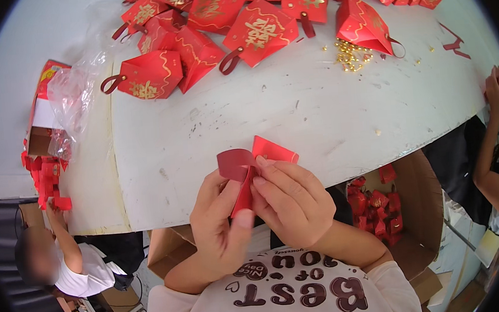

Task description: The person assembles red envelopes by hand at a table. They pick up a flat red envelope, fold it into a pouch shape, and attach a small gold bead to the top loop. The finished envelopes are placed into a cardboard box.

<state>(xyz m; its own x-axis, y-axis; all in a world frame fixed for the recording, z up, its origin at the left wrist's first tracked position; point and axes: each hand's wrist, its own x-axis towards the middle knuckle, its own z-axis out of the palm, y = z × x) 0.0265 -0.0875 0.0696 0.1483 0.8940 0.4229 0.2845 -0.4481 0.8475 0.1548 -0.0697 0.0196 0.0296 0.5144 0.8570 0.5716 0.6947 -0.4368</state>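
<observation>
Clock positions are read from the red box in the hands, with twelve o'clock toward the far side of the bench.

The red box (275,149), partly folded, is held above the near edge of the bench (217,114). A dark red strap (234,164) lies against it, its free end curving toward ten o'clock. Left hand (216,214): grip grasping the red box from the seven o'clock side, thumb toward the wearer. Right hand (294,202): grip grasping the red box at the point where the strap meets it, from four o'clock. The exact contact of the fingertips is partly hidden.

At twelve o'clock, a pile of red gift boxes (260,32) with gold markings occupies the far side; several carry dark red loops. Between one and two o'clock, small gold fasteners (350,59) lie scattered beside one gift box. At two o'clock are dark red strips (455,46). At ten o'clock is a clear plastic bag (83,90); at nine, a cluster of small red pieces (46,181), touched by a co-worker's hand (56,215). Near four o'clock, a cardboard carton (426,201) contains small red items (380,210).
</observation>
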